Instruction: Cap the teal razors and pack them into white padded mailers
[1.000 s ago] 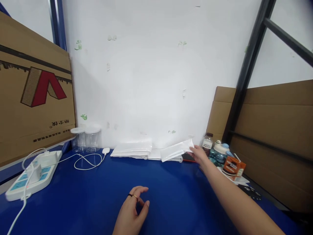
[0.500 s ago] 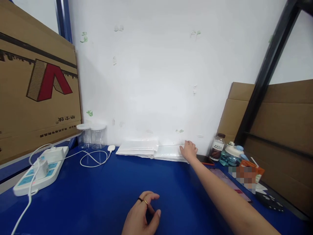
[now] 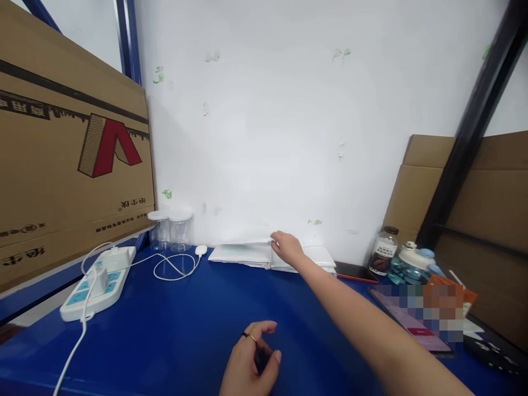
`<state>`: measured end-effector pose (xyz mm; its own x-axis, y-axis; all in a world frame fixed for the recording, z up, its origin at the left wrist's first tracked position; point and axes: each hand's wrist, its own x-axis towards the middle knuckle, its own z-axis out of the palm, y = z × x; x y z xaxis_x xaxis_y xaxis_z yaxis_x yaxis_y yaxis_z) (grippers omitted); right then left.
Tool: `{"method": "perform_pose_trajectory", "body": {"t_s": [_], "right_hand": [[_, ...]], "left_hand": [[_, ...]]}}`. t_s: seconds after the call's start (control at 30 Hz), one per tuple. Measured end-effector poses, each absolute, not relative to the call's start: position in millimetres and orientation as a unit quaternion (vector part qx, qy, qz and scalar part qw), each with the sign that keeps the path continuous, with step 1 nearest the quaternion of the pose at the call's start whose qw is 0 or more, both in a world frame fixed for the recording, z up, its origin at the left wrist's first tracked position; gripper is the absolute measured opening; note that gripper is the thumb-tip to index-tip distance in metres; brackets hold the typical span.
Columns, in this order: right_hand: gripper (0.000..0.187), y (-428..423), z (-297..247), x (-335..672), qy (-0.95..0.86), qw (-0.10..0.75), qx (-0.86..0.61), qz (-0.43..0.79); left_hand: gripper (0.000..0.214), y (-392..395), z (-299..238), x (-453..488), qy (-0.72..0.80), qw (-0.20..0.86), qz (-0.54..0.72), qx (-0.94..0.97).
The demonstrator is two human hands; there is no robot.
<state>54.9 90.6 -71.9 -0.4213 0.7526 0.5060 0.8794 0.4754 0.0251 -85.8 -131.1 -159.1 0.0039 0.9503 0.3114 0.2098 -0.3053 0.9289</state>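
My right hand [image 3: 286, 248] reaches across the blue table [image 3: 173, 324] to the stacks of white plastic bags [image 3: 243, 253] against the wall. Its fingers pinch the raised right edge of the left stack's top bag. A second flat stack of bags [image 3: 319, 256] lies just to the right of that hand. Near the table's front edge, my left hand [image 3: 251, 363] rests with fingers curled loosely and holds nothing; it wears rings.
Two clear jars [image 3: 170, 231] and a white power strip [image 3: 99, 281] with cables lie at left, below a cardboard sheet [image 3: 70, 165]. At right are a phone [image 3: 355, 271], a brown bottle [image 3: 383, 257], a blue-lidded bottle [image 3: 408, 265] and more cardboard [image 3: 487, 220].
My right hand laid down the lifted bag on the right stack, then moved left to the left stack and pinched its top edge. The view shifted rightwards.
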Motion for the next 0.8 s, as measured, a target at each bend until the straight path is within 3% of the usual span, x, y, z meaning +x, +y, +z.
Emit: {"method": "perform_pose_trajectory", "body": {"t_s": [0.1, 0.2, 0.3, 0.4, 0.57, 0.7, 0.8], "right_hand": [[0.026, 61.1, -57.5, 58.9, -0.801, 0.359, -0.473, -0.077], [0.025, 20.9, -51.8, 67.0, -0.756, 0.486, -0.438, 0.037], [0.020, -21.5, -57.6, 82.9, -0.711, 0.549, -0.418, 0.139], [0.014, -58.3, -73.7, 103.6, -0.656, 0.588, -0.404, 0.245], [0.019, -88.7, -112.0, 127.7, -0.440, 0.666, -0.391, 0.457], [0.019, -85.4, -135.3, 126.6, -0.239, 0.603, -0.410, 0.641], [0.022, -80.5, -139.9, 119.0, -0.184, 0.557, -0.360, 0.726]], "left_hand": [[0.049, -129.2, -153.8, -78.7, 0.389, 0.559, 0.589, 0.435], [0.055, -125.8, -143.8, -58.3, 0.245, 0.761, 0.566, 0.204], [0.059, -118.2, -134.9, -31.9, 0.164, 0.839, 0.515, 0.064], [0.056, -107.9, -130.3, -13.7, 0.110, 0.825, 0.552, 0.047], [0.049, -99.9, -125.4, -8.5, 0.105, 0.679, 0.712, 0.144], [0.050, -98.7, -110.1, -8.7, 0.111, 0.595, 0.760, 0.236], [0.048, -91.9, -89.5, -4.8, 0.129, 0.566, 0.756, 0.302]]}}
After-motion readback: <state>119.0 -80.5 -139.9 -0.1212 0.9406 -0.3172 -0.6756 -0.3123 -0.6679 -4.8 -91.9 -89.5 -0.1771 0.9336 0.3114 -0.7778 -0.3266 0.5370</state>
